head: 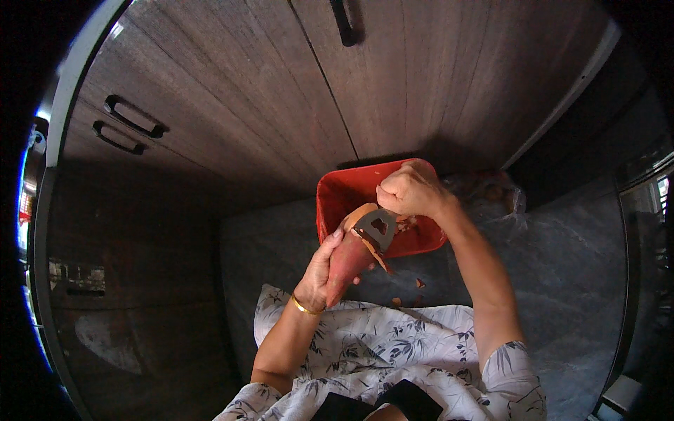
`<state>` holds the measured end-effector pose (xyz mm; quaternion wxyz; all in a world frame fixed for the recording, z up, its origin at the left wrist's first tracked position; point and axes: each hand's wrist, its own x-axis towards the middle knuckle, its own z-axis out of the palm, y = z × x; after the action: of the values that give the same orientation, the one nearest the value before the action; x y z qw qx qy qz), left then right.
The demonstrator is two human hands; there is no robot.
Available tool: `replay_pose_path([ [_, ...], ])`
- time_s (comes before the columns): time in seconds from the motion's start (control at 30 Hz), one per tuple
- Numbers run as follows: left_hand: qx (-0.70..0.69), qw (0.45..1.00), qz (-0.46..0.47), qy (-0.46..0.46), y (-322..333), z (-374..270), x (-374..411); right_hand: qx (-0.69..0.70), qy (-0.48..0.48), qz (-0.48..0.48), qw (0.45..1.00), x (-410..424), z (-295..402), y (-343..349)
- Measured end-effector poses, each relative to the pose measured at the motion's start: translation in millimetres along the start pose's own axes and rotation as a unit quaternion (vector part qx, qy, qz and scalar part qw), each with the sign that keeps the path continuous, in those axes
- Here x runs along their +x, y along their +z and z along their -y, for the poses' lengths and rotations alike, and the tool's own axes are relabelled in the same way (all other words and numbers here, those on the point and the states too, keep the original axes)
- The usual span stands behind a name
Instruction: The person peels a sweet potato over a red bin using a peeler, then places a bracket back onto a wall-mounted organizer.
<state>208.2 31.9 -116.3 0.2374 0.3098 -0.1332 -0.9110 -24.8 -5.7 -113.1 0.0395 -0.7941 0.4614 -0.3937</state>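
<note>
My left hand point(318, 271) is wrapped around a large sweet potato point(350, 260) with red skin. The upper end of the sweet potato shows orange flesh where the skin is off. My right hand point(410, 192) is closed in a fist around the handle of a peeler point(378, 227), and the handle itself is hidden. The peeler's flat grey metal head lies against the sweet potato, and a strip of peel point(380, 259) hangs at its lower edge. Both are held over the near part of a red plastic bin point(329, 194), with bits of peel inside.
Dark wood-grain cabinet doors point(237, 89) with black handles rise behind the bin. A clear plastic bag point(492, 197) with contents I cannot tell lies right of it. Peel scraps point(420, 283) lie on the grey floor point(558, 273). Patterned white cloth point(389, 331) covers my lap.
</note>
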Motion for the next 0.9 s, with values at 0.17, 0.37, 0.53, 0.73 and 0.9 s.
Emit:
replay_pose_path([
  [0.17,0.059,0.998,0.011,-0.004,2,-1,-10,-0.005,0.031,-0.062,0.998,-17,-33,4],
  [0.37,0.011,0.998,0.054,0.022,6,-7,-10,-0.104,0.19,0.013,0.976,-37,-56,-14],
  [0.53,0.002,0.999,-0.03,0.027,15,-5,-6,-0.046,0.156,-0.026,0.986,-21,-35,-19],
  [0.73,-0.029,0.999,0.011,0.014,4,-5,1,-0.009,0.009,-0.072,0.997,-1,-6,-8],
  [0.9,0.028,0.999,-0.017,0.022,6,-1,-6,-0.009,-0.027,-0.033,0.999,4,8,0],
])
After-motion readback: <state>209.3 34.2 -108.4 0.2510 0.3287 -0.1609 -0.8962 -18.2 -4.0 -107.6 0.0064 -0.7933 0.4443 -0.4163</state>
